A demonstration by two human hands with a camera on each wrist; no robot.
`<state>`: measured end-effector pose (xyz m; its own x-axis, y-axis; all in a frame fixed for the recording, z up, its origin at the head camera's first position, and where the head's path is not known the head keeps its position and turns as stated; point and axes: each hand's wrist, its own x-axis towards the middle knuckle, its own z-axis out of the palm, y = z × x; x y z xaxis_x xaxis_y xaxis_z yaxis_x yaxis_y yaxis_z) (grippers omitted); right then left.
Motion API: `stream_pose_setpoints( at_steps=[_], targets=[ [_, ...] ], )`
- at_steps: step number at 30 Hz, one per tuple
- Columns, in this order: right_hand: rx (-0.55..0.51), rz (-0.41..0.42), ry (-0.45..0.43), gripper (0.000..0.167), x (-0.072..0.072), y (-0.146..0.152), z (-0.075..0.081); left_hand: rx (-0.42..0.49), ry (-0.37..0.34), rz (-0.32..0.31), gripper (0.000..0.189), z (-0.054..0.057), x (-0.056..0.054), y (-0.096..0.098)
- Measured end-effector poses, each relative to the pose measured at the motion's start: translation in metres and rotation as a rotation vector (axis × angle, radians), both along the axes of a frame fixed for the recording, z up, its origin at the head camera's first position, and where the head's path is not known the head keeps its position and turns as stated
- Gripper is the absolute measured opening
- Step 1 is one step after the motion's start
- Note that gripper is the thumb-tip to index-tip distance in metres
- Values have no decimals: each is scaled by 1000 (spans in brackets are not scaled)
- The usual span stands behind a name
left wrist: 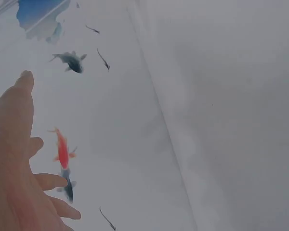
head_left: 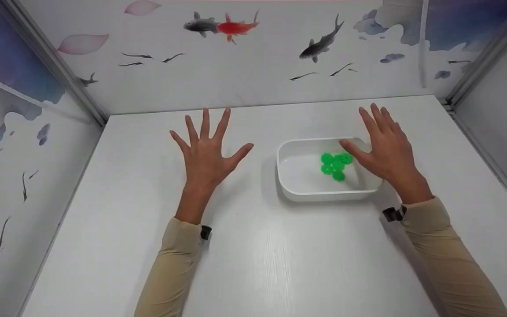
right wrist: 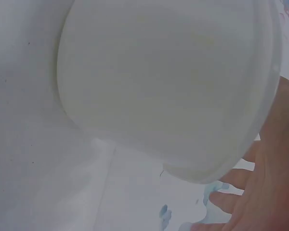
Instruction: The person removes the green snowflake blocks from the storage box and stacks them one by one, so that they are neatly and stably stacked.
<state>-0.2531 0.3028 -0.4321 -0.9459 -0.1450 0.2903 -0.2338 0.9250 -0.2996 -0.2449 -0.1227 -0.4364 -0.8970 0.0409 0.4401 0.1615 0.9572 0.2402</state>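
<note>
Head view shows the white tub (head_left: 324, 193) on the tabletop (head_left: 253, 255) with green pieces (head_left: 335, 164) inside, at 9 o'clock from the flat, empty right hand (head_left: 387, 152), while the spread, empty left hand (head_left: 206, 152) lies farther.

No readable text or labels anywhere.

The tub (head_left: 289, 185) looks like glossy white plastic, on a smooth, faintly grained tabletop (head_left: 253, 255).
</note>
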Motion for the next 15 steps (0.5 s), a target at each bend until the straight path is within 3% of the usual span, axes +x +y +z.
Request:
stream_pose_setpoints(
  at_steps=[9,15],
  targets=[
    [-37,-18,-20,61,5,5,-3,28,-40,-92,93,-3,8,13],
    [-61,-6,-102,48,-1,9,-8,59,-21,-149,80,-5,10,22]
  ],
)
